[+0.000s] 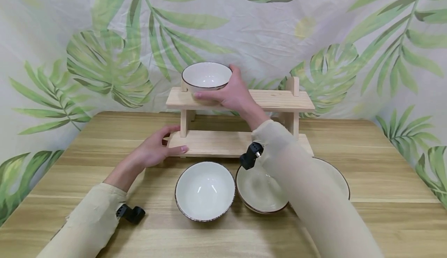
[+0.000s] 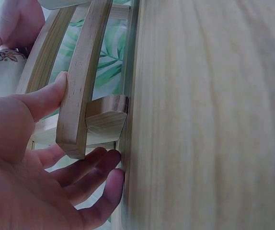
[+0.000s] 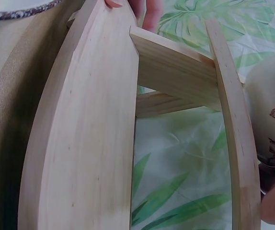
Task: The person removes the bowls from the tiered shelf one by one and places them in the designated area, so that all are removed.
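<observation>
A two-tier wooden shelf (image 1: 216,141) stands on the table. My right hand (image 1: 237,93) grips a white dark-rimmed bowl (image 1: 207,75) at the left end of its upper board, thumb in front and fingers round the far right side. In the right wrist view the bowl's painted side (image 3: 274,120) shows beside the upper board. My left hand (image 1: 156,148) holds the left end of the lower board. The left wrist view has its thumb (image 2: 51,96) against the board, with the other fingers curled about the end.
In front of the shelf stand a white bowl with a speckled rim (image 1: 205,191), a brown-rimmed bowl (image 1: 260,190), seemingly stacked, and another bowl (image 1: 331,174), partly hidden by my right sleeve. A leaf-patterned cloth (image 1: 265,37) hangs behind the wooden table (image 1: 384,172).
</observation>
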`<state>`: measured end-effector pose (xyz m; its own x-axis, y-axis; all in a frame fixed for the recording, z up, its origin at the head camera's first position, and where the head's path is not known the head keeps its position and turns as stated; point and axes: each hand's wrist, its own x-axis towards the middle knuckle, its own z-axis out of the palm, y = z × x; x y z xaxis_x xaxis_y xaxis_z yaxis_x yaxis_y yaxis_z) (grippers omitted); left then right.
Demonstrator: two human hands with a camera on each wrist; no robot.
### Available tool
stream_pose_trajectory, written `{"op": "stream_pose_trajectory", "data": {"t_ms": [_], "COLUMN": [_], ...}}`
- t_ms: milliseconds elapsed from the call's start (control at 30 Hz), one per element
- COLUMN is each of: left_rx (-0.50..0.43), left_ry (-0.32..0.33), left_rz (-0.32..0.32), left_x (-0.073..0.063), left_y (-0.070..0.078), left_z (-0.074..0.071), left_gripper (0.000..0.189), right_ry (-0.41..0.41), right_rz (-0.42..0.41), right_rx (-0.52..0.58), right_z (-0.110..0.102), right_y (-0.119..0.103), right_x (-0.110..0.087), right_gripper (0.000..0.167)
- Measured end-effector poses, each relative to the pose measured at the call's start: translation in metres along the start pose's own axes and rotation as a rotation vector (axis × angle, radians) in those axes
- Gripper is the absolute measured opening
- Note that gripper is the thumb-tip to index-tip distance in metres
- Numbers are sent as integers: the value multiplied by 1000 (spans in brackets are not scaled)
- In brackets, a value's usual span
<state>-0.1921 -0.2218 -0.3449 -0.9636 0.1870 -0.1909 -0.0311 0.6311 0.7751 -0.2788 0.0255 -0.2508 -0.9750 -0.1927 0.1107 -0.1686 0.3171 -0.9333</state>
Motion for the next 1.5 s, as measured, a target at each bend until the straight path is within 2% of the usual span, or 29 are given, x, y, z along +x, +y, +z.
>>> {"op": "stream_pose_trajectory", "data": {"t_ms": [200,633,1300,1500], "left_rx": [3,2,7,7], "left_ry": [2,-2,-4,-5], "left_rz": [2,-7,-4,-10], "left_x": [1,0,1,0], "left_y": [0,0,1,1], "left_z": [1,0,0,-1], "left_gripper": [94,94,94,94], "right_ry": [29,97,108,111], "right_rz": [32,16,31,24], "right_rx": [-42,-94,-17,-31], "right_z": [4,9,9,4], "right_y": [-1,-1,-2,0], "right_x": [0,2,-1,-6], "right_gripper": [142,132,128,129]}}
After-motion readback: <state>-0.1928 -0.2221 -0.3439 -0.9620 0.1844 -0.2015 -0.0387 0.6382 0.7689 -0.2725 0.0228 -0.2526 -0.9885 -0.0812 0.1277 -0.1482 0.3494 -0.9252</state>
